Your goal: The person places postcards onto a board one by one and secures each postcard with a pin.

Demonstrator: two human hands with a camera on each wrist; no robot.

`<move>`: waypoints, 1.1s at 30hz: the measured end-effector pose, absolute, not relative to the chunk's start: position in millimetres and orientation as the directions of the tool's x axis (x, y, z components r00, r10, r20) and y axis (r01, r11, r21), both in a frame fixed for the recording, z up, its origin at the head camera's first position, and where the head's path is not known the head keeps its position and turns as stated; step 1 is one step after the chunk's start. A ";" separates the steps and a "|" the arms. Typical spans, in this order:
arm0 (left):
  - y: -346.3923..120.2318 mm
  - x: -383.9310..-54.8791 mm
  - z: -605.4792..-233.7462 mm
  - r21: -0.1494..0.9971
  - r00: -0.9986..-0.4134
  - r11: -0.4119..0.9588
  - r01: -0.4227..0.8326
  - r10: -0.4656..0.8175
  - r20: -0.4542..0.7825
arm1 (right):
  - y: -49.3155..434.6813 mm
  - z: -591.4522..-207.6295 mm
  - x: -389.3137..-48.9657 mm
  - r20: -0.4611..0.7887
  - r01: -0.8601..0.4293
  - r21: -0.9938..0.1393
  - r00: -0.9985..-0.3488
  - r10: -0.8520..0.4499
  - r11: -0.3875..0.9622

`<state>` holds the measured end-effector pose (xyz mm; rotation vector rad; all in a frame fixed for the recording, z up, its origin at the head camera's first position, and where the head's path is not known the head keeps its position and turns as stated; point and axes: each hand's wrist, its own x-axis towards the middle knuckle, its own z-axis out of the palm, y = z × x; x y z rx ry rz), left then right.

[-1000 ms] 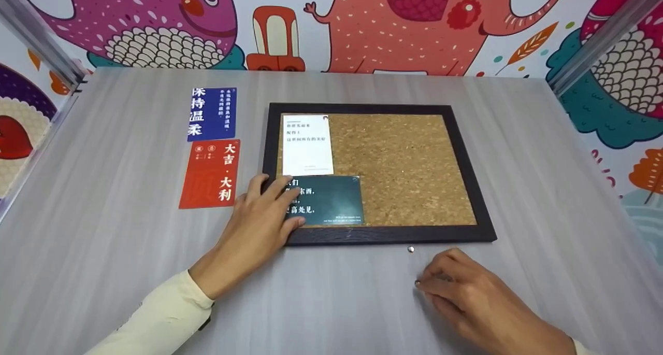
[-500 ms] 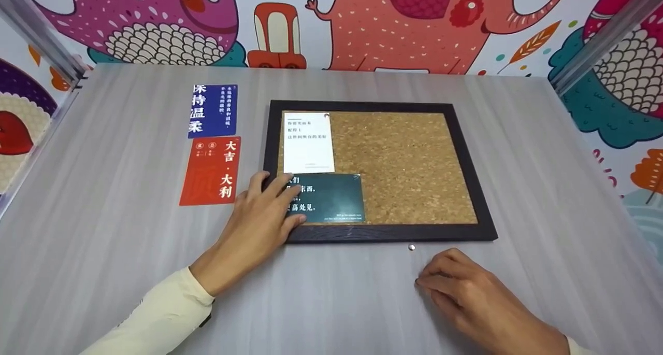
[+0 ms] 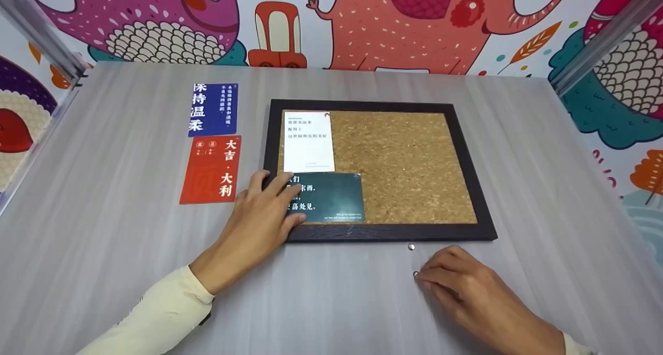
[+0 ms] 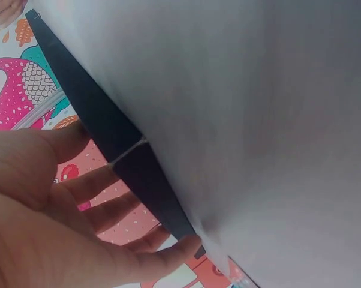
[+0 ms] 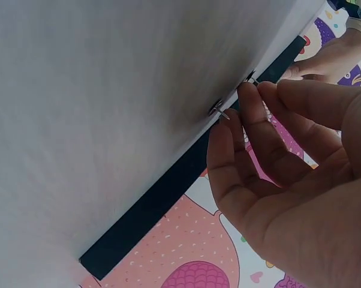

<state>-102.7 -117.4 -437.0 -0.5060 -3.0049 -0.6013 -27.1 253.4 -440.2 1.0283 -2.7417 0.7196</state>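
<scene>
My left hand (image 3: 264, 210) rests over the lower left corner of a black-framed cork board (image 3: 409, 168). Its fingers are spread on the frame and on the left end of a dark green card (image 3: 331, 199), covering part of the card's text. Above that card, a white card (image 3: 308, 142) lies upright on the cork. In front of the board my right hand (image 3: 471, 293) pinches a silver thumbtack (image 3: 415, 274) at its fingertips, close to the tabletop. A second thumbtack (image 3: 411, 246) lies by the frame's front edge; in the right wrist view this tack's pin (image 5: 223, 114) shows.
Left of the board, a blue card (image 3: 213, 110) and a red card (image 3: 210, 169) lie one above the other on the grey table (image 3: 119, 199). A wall with cartoon animals (image 3: 414, 28) stands behind the table, with metal posts at both sides.
The pinched thumbtack shifts slightly away from me and shows more clearly at the right fingertips than half a second ago. My left hand keeps its place on the board and green card.
</scene>
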 end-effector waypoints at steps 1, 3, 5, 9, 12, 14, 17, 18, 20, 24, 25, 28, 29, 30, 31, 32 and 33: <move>-117.2 -102.9 -436.8 0.369 -0.947 0.872 0.321 0.308 0.095 | 253.4 -439.9 -26.7 0.271 -0.646 -0.387 -0.762 -0.588 0.658; -117.1 -103.0 -436.5 0.370 -0.947 0.872 0.321 0.309 0.094 | 253.3 -439.0 -26.0 0.245 -0.632 -0.390 -0.772 -0.586 0.670; -117.2 -103.0 -436.7 0.370 -0.947 0.872 0.320 0.308 0.094 | 253.0 -438.7 -26.1 0.239 -0.631 -0.386 -0.773 -0.587 0.674; -116.6 -103.1 -436.3 0.373 -0.949 0.874 0.311 0.304 0.081 | 252.1 -439.6 -27.7 0.285 -0.650 -0.375 -0.759 -0.585 0.661; -116.0 -102.9 -435.8 0.377 -0.950 0.874 0.307 0.302 0.075 | 251.7 -440.0 -28.4 0.309 -0.655 -0.365 -0.755 -0.578 0.661; -115.9 -102.9 -435.8 0.378 -0.950 0.873 0.309 0.303 0.078 | 251.8 -439.7 -28.0 0.295 -0.644 -0.367 -0.765 -0.573 0.671; -116.0 -102.9 -436.3 0.378 -0.948 0.870 0.315 0.304 0.090 | 252.3 -439.5 -27.0 0.273 -0.637 -0.368 -0.770 -0.576 0.677; -116.2 -103.0 -436.7 0.378 -0.948 0.870 0.317 0.305 0.092 | 252.6 -439.7 -26.9 0.274 -0.643 -0.369 -0.765 -0.582 0.671; -116.2 -103.3 -437.0 0.377 -0.947 0.869 0.319 0.306 0.096 | 253.2 -440.4 -27.0 0.289 -0.659 -0.372 -0.752 -0.593 0.654; -116.4 -103.3 -436.9 0.376 -0.946 0.868 0.323 0.311 0.095 | 253.4 -443.1 -29.2 0.345 -0.701 -0.369 -0.713 -0.611 0.610; -116.3 -103.2 -436.7 0.376 -0.945 0.868 0.325 0.312 0.096 | 253.1 -443.6 -30.0 0.356 -0.707 -0.368 -0.708 -0.611 0.604; -116.3 -103.1 -436.4 0.379 -0.945 0.867 0.324 0.313 0.093 | 251.7 -443.8 -33.4 0.355 -0.700 -0.374 -0.714 -0.603 0.609; -116.3 -103.1 -436.4 0.380 -0.946 0.867 0.321 0.311 0.090 | 251.1 -443.1 -34.7 0.339 -0.688 -0.382 -0.726 -0.599 0.617; -116.3 -102.9 -436.2 0.381 -0.947 0.868 0.319 0.309 0.088 | 250.5 -442.3 -36.1 0.317 -0.672 -0.393 -0.740 -0.594 0.627; -116.2 -102.7 -436.1 0.382 -0.947 0.868 0.317 0.308 0.086 | 249.9 -441.3 -37.4 0.289 -0.653 -0.406 -0.756 -0.588 0.639; -116.2 -102.8 -436.2 0.385 -0.948 0.868 0.314 0.307 0.082 | 249.2 -440.3 -38.8 0.262 -0.634 -0.418 -0.770 -0.582 0.651; -116.0 -102.8 -436.2 0.386 -0.949 0.868 0.312 0.306 0.080 | 248.8 -439.4 -40.2 0.241 -0.624 -0.425 -0.776 -0.582 0.656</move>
